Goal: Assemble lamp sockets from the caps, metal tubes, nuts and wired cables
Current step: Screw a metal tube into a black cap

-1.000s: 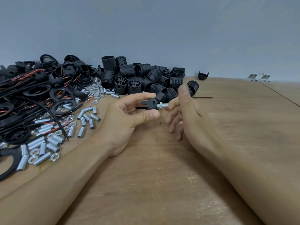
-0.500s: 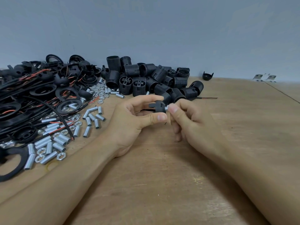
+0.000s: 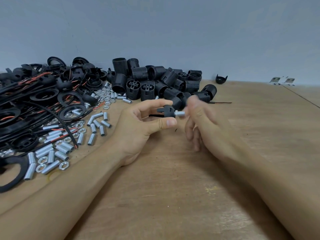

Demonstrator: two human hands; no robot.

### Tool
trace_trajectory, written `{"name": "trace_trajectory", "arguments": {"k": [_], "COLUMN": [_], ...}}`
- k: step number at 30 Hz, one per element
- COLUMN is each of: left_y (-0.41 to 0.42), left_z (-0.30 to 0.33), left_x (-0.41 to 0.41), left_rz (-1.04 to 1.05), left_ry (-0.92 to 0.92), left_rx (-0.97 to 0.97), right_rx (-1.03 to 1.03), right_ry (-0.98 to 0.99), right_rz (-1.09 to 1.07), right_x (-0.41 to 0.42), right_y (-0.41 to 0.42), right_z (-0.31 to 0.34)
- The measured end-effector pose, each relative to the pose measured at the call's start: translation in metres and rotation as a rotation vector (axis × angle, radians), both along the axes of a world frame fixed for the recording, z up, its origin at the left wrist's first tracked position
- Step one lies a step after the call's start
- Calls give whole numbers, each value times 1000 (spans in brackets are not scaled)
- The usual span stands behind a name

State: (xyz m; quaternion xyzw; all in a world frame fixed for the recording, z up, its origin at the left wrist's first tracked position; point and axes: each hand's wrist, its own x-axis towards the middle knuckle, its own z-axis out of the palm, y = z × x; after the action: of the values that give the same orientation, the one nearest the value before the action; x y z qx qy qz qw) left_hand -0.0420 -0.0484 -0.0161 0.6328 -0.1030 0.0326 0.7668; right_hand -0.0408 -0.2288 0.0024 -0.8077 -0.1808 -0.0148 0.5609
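My left hand [image 3: 138, 129] pinches a small black cap [image 3: 167, 110] between thumb and forefinger, above the wooden table [image 3: 173, 196]. A short silver metal tube [image 3: 180, 113] sticks out of the cap toward the right. My right hand [image 3: 202, 123] is just right of the tube, motion-blurred, with its fingers loosely spread; its fingertips are at the tube's end, and I cannot tell whether they touch it. Loose metal tubes [image 3: 97, 125] and nuts [image 3: 105, 94] lie left of my left hand. Black wired cables [image 3: 34, 104] are heaped at the far left.
A pile of ribbed black socket bodies [image 3: 155, 84] stands behind my hands. Flat black rings [image 3: 12, 172] lie among the cables at the left. One lone black cap [image 3: 221, 79] sits by the wall, and small metal pieces [image 3: 282, 80] lie at the far right.
My right hand gripped the tube half a second ago; now its fingers have spread and drawn back to the right, leaving the tube exposed. The left hand still holds the cap.
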Motion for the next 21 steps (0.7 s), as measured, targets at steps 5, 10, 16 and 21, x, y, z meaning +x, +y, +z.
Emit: {"name": "trace_trajectory", "arguments": {"k": [5,10,16,21], "left_y": [-1,0,-1,1], "left_z": [1,-1,0,0], "left_x": [-3,0,-1,-1], "left_rz": [-60,0,-42,-72], "left_ry": [-71,-11,-22,-30], "left_rx": [117,12,11,21], "right_rx": [-42,-41,-21,-18], "right_ry": [-73,-44,37,-7], "right_rz": [-72,91,171,160], "right_x": [7,8,9,6], "right_y": [-1,-9,-9,-6], "right_z": [-3,-3,-4,-4]}}
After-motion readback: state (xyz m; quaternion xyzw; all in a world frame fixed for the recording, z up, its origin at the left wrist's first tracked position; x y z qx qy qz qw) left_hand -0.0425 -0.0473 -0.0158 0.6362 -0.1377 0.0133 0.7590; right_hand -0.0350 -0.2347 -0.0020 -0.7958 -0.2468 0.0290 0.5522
